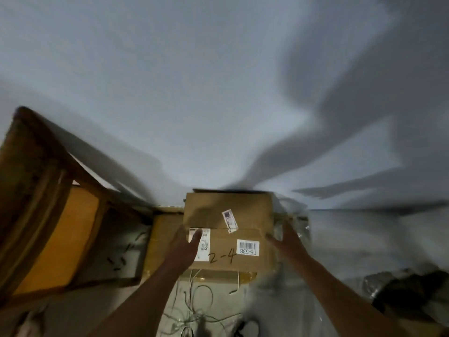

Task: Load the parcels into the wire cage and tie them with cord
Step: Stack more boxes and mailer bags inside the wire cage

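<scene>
Now left hand (188, 242) flat on left top edge of box (228, 229), fingers straight; right hand (285, 240) against right side, fingers extended, neither curled round it; box between both hands, atop another carton (162, 242); stiff cardboard, taped, likely moderate weight; best held by opposite sides or under bottom edges; cord (199, 300) loose below box; wire cage not discernible; wooden chair (48, 203) at left.

Brown cardboard parcel (228, 229) lying flat atop other parcels, "2-4" handwritten on top, barcode label T6-538, white cord (194, 297) tangled loose on floor below
</scene>
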Tool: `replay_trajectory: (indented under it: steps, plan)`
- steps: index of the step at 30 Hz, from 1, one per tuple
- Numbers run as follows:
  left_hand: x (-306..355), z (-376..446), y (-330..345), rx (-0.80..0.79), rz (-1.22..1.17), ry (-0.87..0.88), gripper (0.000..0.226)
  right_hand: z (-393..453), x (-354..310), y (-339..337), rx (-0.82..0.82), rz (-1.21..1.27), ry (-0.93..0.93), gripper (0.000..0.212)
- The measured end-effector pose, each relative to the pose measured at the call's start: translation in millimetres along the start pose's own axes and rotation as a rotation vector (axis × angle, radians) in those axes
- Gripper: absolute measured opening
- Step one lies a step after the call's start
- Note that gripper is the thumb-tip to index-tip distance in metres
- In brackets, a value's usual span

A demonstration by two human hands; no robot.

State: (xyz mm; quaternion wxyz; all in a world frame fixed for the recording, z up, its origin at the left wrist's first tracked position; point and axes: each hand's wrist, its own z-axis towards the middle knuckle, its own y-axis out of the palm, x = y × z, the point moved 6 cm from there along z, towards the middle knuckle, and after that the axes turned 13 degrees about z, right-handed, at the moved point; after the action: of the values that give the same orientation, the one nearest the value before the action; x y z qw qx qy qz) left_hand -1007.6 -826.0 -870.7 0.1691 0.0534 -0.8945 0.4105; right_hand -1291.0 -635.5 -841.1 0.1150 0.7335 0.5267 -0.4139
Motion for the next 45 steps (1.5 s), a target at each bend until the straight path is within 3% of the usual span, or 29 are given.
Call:
replay_trajectory:
  steps: [2,5,7,9,12,16,18,21,23,26,30,35,40,45]
  plan:
    - [-5,29,25,0.005,-0.052,0.024,0.089,67,74,18,-0.02,0.074,0.059,0.101]
    - [0,39,24,0.133,-0.147,-0.019,0.08,78,77,25,0.013,0.275,0.15,0.104]
    - [-6,48,24,0.168,-0.242,-0.08,0.065,81,83,37,-0.061,0.402,0.225,0.087]
    - [-17,56,33,0.099,-0.304,-0.165,0.062,83,89,45,-0.117,0.465,0.226,0.078]
    - [-14,50,37,0.061,-0.349,-0.213,0.061,79,97,51,-0.112,0.516,0.233,0.077]
    - [7,21,33,0.09,-0.381,-0.181,0.047,61,80,43,-0.072,0.595,0.183,0.043]
    - [23,4,30,0.085,-0.377,-0.151,0.043,48,76,29,-0.066,0.603,0.167,0.052]
    - [58,-31,26,0.087,-0.339,-0.063,0.033,11,75,-10,-0.03,0.674,0.142,0.082]
    - [85,-57,27,0.075,-0.31,-0.02,0.034,-24,76,-43,0.006,0.704,0.131,0.083]
    - [138,-118,35,0.083,-0.26,0.08,0.047,-99,93,-110,0.114,0.742,0.113,0.08]
    - [226,-247,49,0.14,-0.173,0.293,0.048,-242,123,-211,0.264,0.829,0.081,0.061]
    - [328,-464,94,0.104,-0.08,0.545,0.06,-495,174,-335,0.473,0.893,-0.012,0.079]
    - [407,-692,179,-0.074,-0.061,0.76,0.057,-746,255,-422,0.734,0.975,-0.076,0.066]
    - [419,-869,300,-0.305,0.039,0.938,0.047,-943,375,-432,1.001,1.069,-0.023,0.076]
